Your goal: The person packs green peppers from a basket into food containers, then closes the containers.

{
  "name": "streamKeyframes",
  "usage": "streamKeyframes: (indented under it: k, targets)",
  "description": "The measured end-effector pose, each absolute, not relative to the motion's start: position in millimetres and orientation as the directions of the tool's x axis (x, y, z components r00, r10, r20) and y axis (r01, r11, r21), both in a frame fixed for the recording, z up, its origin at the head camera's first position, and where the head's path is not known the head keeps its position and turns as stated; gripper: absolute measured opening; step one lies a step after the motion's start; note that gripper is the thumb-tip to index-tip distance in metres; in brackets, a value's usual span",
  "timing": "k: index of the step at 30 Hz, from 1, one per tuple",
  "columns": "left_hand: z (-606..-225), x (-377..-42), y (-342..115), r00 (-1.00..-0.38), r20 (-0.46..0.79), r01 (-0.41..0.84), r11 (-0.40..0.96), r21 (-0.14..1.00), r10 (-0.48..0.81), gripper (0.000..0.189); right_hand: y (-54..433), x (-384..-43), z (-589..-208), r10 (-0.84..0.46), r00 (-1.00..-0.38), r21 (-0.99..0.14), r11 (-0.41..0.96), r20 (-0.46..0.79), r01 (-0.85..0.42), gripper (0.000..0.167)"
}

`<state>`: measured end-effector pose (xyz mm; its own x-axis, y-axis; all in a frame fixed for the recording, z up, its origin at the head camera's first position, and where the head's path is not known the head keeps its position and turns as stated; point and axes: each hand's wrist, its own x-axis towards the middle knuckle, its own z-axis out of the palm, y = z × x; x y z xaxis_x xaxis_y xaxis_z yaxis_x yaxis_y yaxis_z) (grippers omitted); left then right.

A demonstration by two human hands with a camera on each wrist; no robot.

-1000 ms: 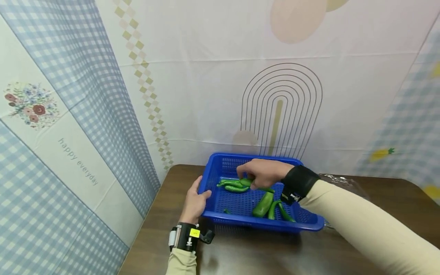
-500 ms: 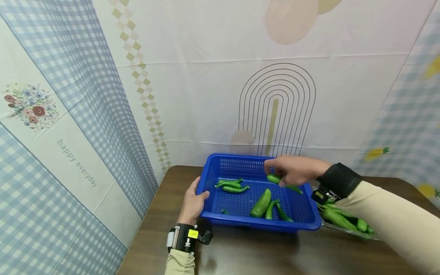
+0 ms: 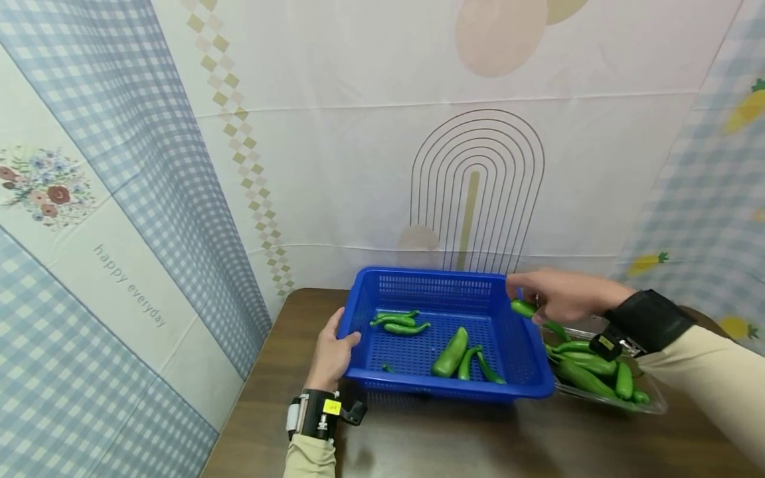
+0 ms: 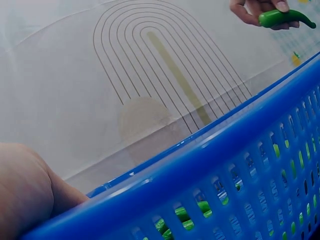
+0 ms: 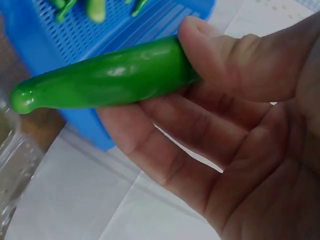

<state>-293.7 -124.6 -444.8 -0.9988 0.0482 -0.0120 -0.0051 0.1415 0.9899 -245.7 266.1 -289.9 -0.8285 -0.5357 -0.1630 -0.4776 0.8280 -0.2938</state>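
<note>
The right hand (image 3: 564, 292) pinched a shiny green pepper (image 5: 110, 75) between its thumb and fingers. It held the pepper up in the air, with the fat end over the right edge of the blue basket (image 3: 418, 383) and the thin, bent end toward the clear plastic tray (image 3: 657, 402). The left hand (image 3: 331, 355) was well apart from the right one and gripped the left edge of the basket, near the front corner, with its thumb on the rim. Both wrists wore black bands (image 3: 648, 320), and both sleeves (image 3: 735, 378) were a creamy colour. Inside the basket, a few skinny green peppers (image 3: 406, 328) lay close together toward the left edge. A tiny green bit (image 3: 387, 367) lay by the front left corner. One big, fat green pepper (image 3: 452, 354) lay near the front edge, and two thin, dark green peppers (image 3: 489, 368) lay just to the right of it. The tray sat just beside the basket's right edge, with a pile of green peppers (image 3: 588, 364) in it. Basket and tray stood on a brown table (image 3: 418, 438), toward its back edge. Behind the table hung a white cloth (image 3: 340, 166) with curvy lines, and blue checked cloth (image 3: 197, 199) hung past the table's left edge.
</note>
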Motion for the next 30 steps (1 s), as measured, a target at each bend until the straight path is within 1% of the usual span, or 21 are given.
streamKeyframes:
  k: [6,8,10,14,18,21,26,30]
  targets:
    - [-446,-293,-127,-0.998,-0.016,-0.008,0.145,0.989,0.057,0.066,285,-235,-303,-0.461,-0.875,-0.264,0.872,-0.152,-0.413,0.042]
    - [-446,-293,-128,-0.998,-0.022,-0.013,0.146,0.989,0.062,0.066,291,-231,-309,-0.442,-0.885,-0.257,0.881,-0.146,-0.398,0.04]
    - [-447,-293,-129,-0.998,-0.026,-0.016,0.149,0.989,0.064,0.066,297,-228,-317,-0.437,-0.891,-0.251,0.882,-0.126,-0.398,0.038]
    - [-447,-293,-131,-0.998,-0.025,-0.014,0.157,0.987,0.066,0.067,309,-224,-335,-0.436,-0.892,-0.28,0.877,-0.118,-0.391,0.038]
    - [-448,-294,-132,-0.997,-0.027,-0.015,0.158,0.987,0.075,0.066,323,-221,-353,-0.393,-0.906,-0.321,0.888,-0.159,-0.329,0.041]
    - [-447,-294,-133,-0.997,-0.018,-0.005,0.157,0.988,0.081,0.067,332,-220,-365,-0.358,-0.919,-0.326,0.9,-0.167,-0.291,0.043]
    - [-447,-295,-133,-0.996,0.003,0.017,0.158,0.987,0.087,0.067,344,-218,-380,-0.344,-0.929,-0.315,0.904,-0.135,-0.288,0.047]
    - [-445,-295,-133,-0.996,0.001,0.015,0.159,0.987,0.087,0.067,349,-216,-391,-0.332,-0.936,-0.315,0.906,-0.114,-0.283,0.043]
